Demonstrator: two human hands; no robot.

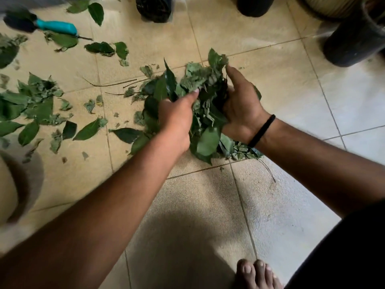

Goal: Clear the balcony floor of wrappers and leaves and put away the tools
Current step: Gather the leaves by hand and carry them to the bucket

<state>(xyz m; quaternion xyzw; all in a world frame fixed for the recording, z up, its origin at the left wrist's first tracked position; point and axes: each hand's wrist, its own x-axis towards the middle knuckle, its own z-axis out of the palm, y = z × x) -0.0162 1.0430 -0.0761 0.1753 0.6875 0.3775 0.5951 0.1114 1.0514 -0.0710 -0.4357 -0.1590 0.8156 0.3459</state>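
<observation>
— Between the two hands, what's held?

— A loose bundle of leaves (205, 105), gathered low over the tiled floor (260, 65). The left hand (177, 119) presses in from one side with its fingers curled into the heap; the right hand (241, 105) cups the other side, thumb up along the top, palm turned inward. Both are grasping the same bundle, squeezing it between them.

— How will it handle?

— Very light, I'd judge, and soft. Some leaves look fresh and glossy, so they may slide over each other; others look dry and crumpled and could crumble. Nothing binds them, so bits will likely drop from the underside, where a few already hang below the wrists.

— Best place to take hold?

— From the two sides and slightly underneath, scooping instead of pinching, with steady inward pressure. A tight squeeze costs nothing; leaves don't mind.

— And beyond the bundle?

— More scattered leaves (35, 109) lie well apart to the left, with thin twigs (112, 84) between. A trowel (56, 27) with a blue handle lies farther off, leaves beside it. Dark pots (354, 40) stand along the far edge. I can't make out any wrappers.

— So far along?

— Early, probably; much of the floor is still littered.
</observation>
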